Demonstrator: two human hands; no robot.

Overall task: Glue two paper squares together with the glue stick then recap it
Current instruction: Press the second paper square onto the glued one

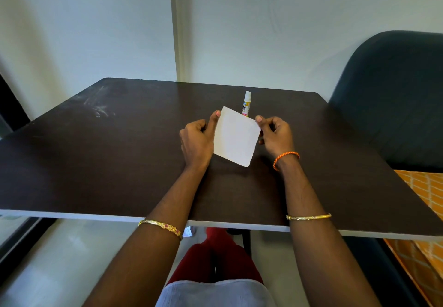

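Observation:
A white paper square [236, 136] is held tilted just above the dark table [96, 153]. My left hand [197, 139] pinches its left edge with thumb and fingers. My right hand [275, 135] pinches its right corner. I cannot tell whether it is one sheet or two stacked. A glue stick [247, 103] with a white cap on and a yellow label stands upright on the table right behind the paper, its base hidden by the sheet.
The table's white front edge [72, 215] runs across the lower view. A dark chair [395, 96] stands at the right, with orange patterned fabric [422, 201] beside it. A pale wall rises behind the table.

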